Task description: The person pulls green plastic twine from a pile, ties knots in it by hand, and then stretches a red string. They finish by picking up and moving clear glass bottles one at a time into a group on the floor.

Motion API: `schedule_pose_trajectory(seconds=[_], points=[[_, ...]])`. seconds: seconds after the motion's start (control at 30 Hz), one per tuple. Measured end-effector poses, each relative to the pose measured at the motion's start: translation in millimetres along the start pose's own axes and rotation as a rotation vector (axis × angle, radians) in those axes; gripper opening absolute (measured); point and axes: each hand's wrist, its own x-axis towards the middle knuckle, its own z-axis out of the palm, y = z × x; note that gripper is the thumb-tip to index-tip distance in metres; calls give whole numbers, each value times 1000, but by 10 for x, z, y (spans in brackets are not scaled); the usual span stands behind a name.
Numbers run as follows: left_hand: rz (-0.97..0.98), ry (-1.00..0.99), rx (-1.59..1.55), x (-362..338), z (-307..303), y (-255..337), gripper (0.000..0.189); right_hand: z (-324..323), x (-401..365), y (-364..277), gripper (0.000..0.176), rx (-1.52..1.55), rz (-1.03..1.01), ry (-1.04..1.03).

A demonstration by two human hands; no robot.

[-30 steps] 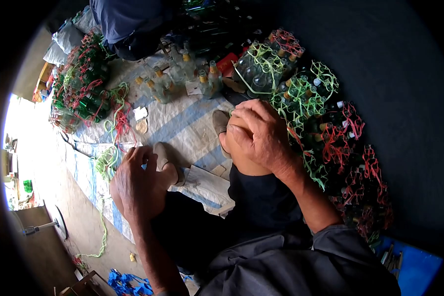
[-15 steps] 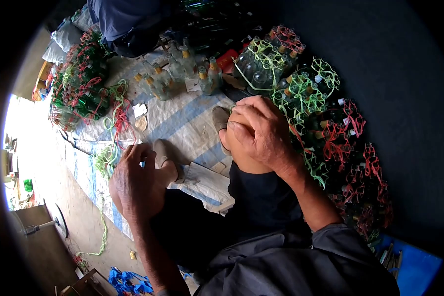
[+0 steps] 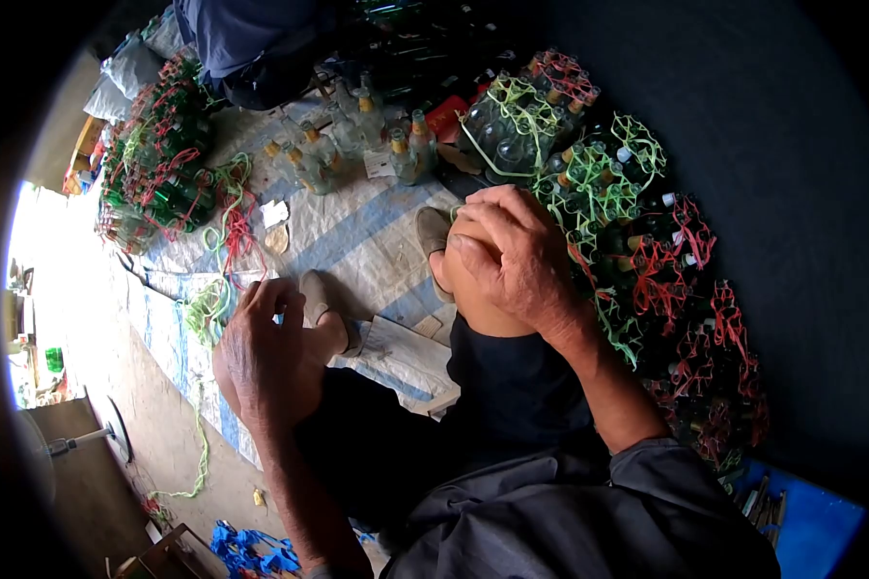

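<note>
My right hand (image 3: 523,259) rests on my bare right knee (image 3: 483,311), its fingers draped over the kneecap and holding nothing. Over my left knee (image 3: 312,365) lies my left hand (image 3: 261,362), with the fingers bent downward and apart from the thumb; the fingertips are partly hidden. Neither hand touches a bottle. Beyond them, a group of clear glass bottles (image 3: 316,159) with yellowish necks stands on the striped sheet (image 3: 348,236). To the right of my right hand are bottles bundled in green netting (image 3: 599,183).
More bottles in red netting (image 3: 658,285) line the right side. Green bottles in red netting (image 3: 159,164) are piled at far left, beside loose green and red cords (image 3: 230,227). A person in dark clothes (image 3: 246,39) is at the back. A fan (image 3: 116,429) stands left.
</note>
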Motion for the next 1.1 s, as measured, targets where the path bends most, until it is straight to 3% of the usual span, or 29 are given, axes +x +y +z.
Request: schedule_pose_trajectory(seconds=[0.43,0.77,1.07,1.1], points=[[-63,-7,16,-91,-146,156,41,25,-22,16,27,-1,14,-9],[111,57,-31,-13,-42,-138,34,-27,-2,-45,26,2,65,-78],[150,-1,-78,-14,-22,-296,38,21,-23,-20,26,8,58,-93],[188,37,-96,-27,-11,-311,31,17,-30,-3,26,15,55,-92]])
